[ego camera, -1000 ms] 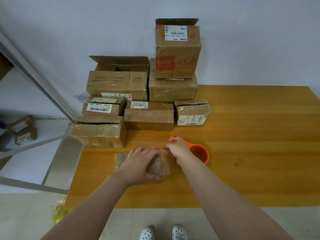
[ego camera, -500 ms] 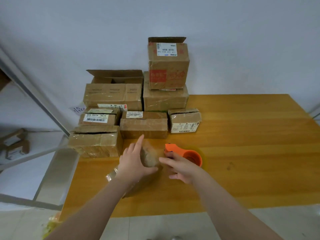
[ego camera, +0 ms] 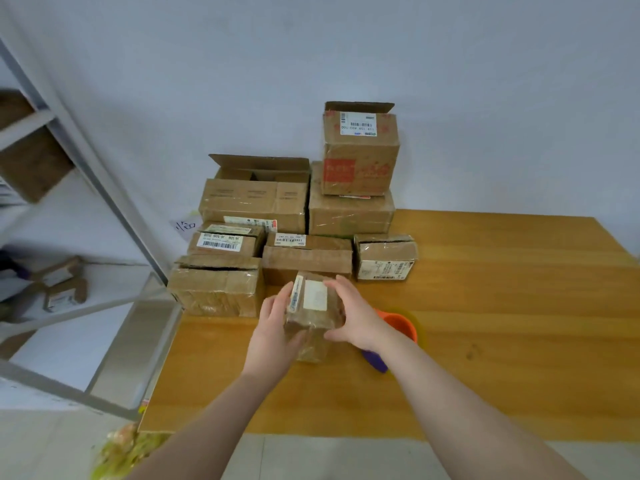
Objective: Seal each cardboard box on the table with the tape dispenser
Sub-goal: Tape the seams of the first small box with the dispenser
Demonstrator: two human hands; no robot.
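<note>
A small flat cardboard box (ego camera: 313,311) with a white label on its upturned face is held above the wooden table (ego camera: 485,323), tilted up on end. My left hand (ego camera: 277,327) grips its left side and my right hand (ego camera: 353,317) grips its right side. The orange tape dispenser (ego camera: 401,325) with a purple handle lies on the table just right of my right wrist, partly hidden by that arm. Several other cardboard boxes (ego camera: 256,206) stand stacked at the table's back left.
A tall box (ego camera: 360,150) with an open flap tops the stack against the white wall. A small box (ego camera: 384,256) sits at the pile's right end. A metal shelf frame (ego camera: 114,306) stands left of the table. Bare tabletop lies to the right.
The small box went from lying flat under my left hand to being lifted and turned on end. My right hand left the tape dispenser and now grips the box.
</note>
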